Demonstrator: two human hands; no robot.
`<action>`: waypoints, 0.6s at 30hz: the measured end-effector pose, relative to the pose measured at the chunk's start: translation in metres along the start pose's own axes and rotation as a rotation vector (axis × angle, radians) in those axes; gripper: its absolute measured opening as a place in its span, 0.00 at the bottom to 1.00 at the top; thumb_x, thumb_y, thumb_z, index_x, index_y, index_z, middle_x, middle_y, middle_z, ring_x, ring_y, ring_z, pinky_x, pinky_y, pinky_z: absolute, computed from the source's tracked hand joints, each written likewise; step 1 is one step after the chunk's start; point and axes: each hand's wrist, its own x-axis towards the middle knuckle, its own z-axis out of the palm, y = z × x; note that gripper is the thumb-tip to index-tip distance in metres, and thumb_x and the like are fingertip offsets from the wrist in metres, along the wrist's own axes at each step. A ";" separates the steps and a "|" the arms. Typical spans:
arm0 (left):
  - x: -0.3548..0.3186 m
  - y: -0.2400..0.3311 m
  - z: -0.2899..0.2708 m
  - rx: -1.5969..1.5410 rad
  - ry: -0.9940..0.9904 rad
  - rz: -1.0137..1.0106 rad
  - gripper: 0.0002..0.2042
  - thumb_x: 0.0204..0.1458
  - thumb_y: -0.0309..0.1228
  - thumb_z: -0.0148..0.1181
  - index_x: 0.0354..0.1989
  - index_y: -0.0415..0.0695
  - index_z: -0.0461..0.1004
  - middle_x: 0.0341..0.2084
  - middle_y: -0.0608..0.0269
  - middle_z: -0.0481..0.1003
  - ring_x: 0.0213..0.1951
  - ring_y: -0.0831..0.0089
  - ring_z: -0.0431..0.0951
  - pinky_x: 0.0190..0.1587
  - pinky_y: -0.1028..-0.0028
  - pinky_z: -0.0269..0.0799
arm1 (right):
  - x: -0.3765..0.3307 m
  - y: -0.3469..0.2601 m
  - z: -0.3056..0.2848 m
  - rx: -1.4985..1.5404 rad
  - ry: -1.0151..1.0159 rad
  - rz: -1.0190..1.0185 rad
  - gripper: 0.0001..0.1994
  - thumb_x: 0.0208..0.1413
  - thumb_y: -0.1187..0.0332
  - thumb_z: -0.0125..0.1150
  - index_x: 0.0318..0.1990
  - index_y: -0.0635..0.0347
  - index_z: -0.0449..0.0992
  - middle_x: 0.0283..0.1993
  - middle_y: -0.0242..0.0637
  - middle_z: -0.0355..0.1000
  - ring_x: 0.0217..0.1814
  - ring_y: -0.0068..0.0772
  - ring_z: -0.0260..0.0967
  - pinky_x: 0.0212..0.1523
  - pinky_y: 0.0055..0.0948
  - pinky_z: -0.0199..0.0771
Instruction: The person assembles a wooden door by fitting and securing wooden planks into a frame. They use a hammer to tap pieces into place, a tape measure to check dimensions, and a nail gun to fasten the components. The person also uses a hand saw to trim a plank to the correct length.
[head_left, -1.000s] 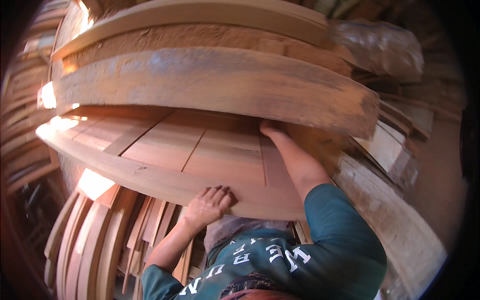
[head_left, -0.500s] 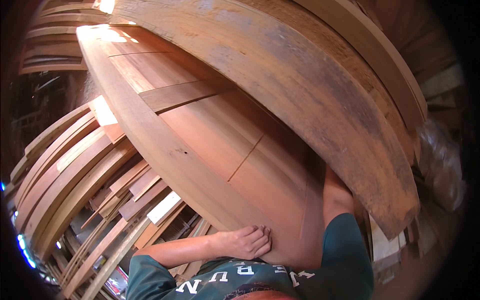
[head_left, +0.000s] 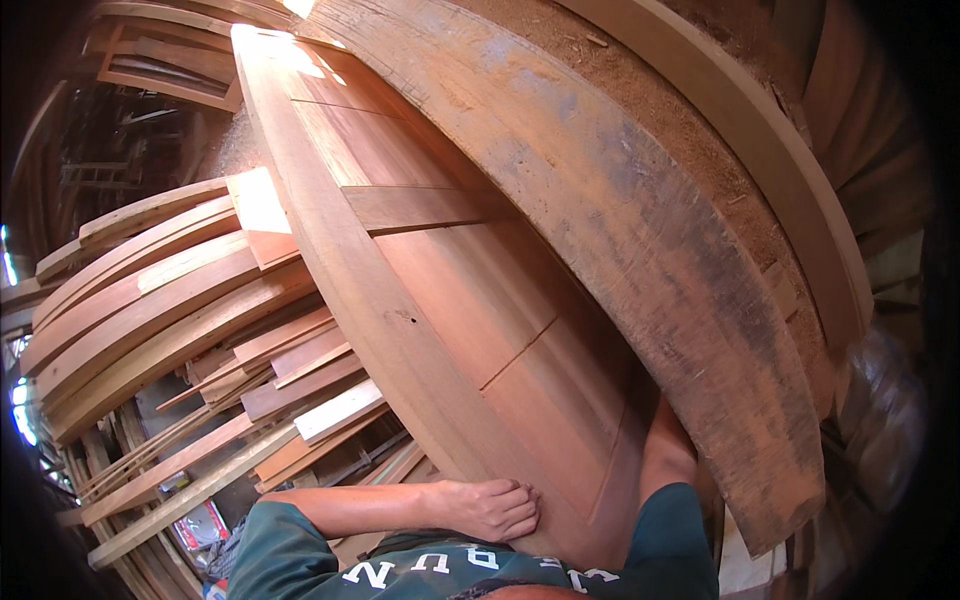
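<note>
A large wooden panel door (head_left: 450, 290) with raised frame strips stands tilted in front of me, its near end at my body. My left hand (head_left: 497, 508) is closed with curled fingers over the door's near end, at its left corner. My right arm reaches down along the door's right side, between it and a thick, worn plank (head_left: 640, 220). The right hand itself is hidden there, so I cannot tell what its fingers do.
Sawdust (head_left: 690, 130) covers the surface beyond the plank, bordered by a long wooden beam (head_left: 740, 110). Stacked boards (head_left: 170, 300) lie to the left, with thinner offcuts (head_left: 300, 365) nearer me. Clear plastic wrap (head_left: 885, 410) hangs at the far right.
My view has turned, so the door's far end and the plank sit further right in the picture. Both arms keep nearly the same pose, the left hand still on the door's near end.
</note>
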 end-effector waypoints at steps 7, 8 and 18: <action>0.000 0.000 -0.003 -0.049 0.031 0.007 0.08 0.49 0.35 0.53 0.34 0.46 0.71 0.33 0.66 0.74 0.37 0.73 0.75 0.40 0.77 0.69 | -0.025 0.000 -0.002 0.031 0.002 -0.043 0.35 0.58 0.64 0.54 0.74 0.55 0.50 0.73 0.59 0.56 0.77 0.57 0.51 0.75 0.43 0.51; -0.003 0.001 -0.004 -0.069 0.024 0.000 0.07 0.49 0.35 0.53 0.33 0.47 0.71 0.32 0.67 0.73 0.36 0.73 0.74 0.39 0.77 0.68 | -0.031 -0.002 -0.003 0.042 0.006 -0.069 0.36 0.58 0.64 0.54 0.74 0.55 0.50 0.73 0.59 0.56 0.77 0.57 0.51 0.75 0.43 0.51; -0.009 0.008 -0.003 -0.131 -0.006 -0.014 0.06 0.53 0.35 0.52 0.35 0.48 0.70 0.32 0.66 0.71 0.40 0.69 0.75 0.41 0.71 0.71 | -0.222 -0.040 -0.161 0.254 -0.274 -0.338 0.27 0.52 0.68 0.57 0.59 0.53 0.56 0.53 0.65 0.71 0.58 0.71 0.68 0.57 0.56 0.68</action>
